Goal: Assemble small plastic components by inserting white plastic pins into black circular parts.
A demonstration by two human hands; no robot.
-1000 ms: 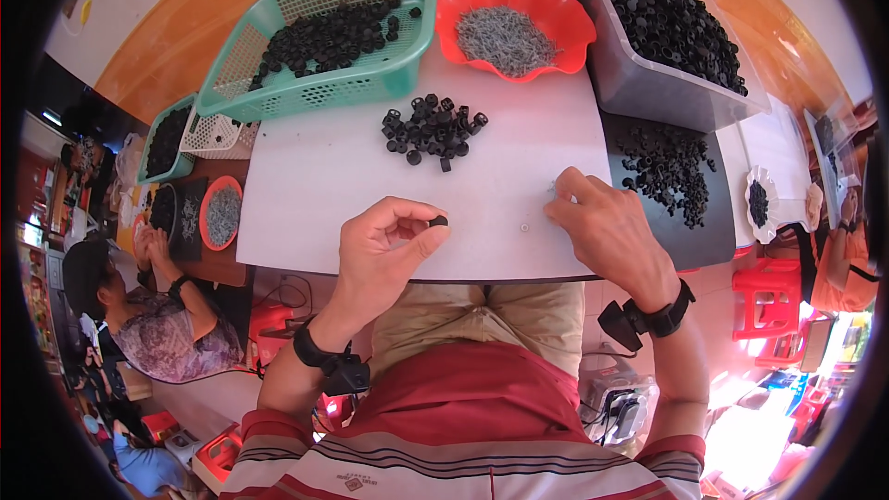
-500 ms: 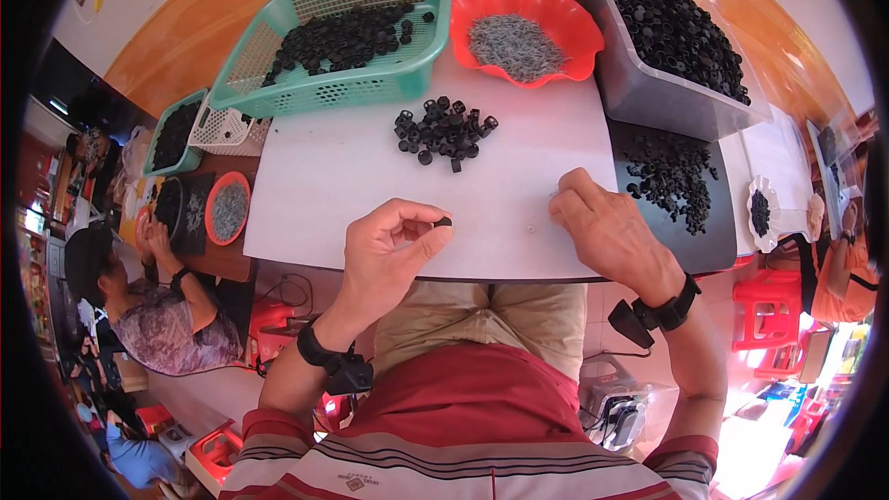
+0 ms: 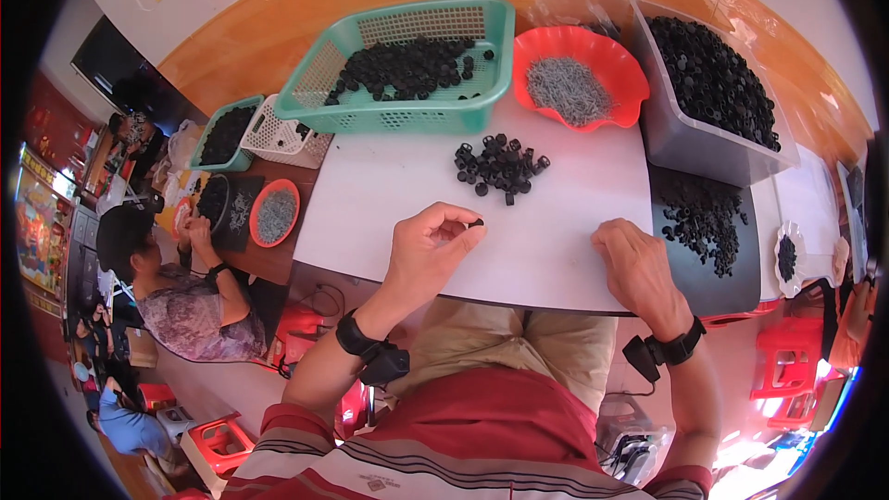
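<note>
Left hand (image 3: 428, 250) is raised just above the near part of the white rectangular tabletop (image 3: 389, 194), fingers curled in, with thumb and forefinger pinched on 1 small black plastic ring-shaped part (image 3: 476, 222) at the fingertips. A black wrist strap with a small box sits on that forearm.

Right hand (image 3: 637, 264) rests palm down on the near right part of the tabletop, fingers bent under and touching the surface; whether anything is under them cannot be told. It wears a like black strap.

Beyond both hands, near the table's middle, lies 1 loose heap of the same small black parts (image 3: 498, 165), well apart from the held piece.

Along the far edge, left to right:
- teal plastic mesh basket (image 3: 407, 111), holding black parts
- red scalloped plastic bowl (image 3: 616, 69), holding small grey metal pieces
- grey plastic bin (image 3: 685, 143), heaped with black parts

Right of the right hand is a dark flat tray (image 3: 718, 282) strewn with black parts.

At far left, another person (image 3: 176, 301) sits at a separate table with similar baskets.
</note>
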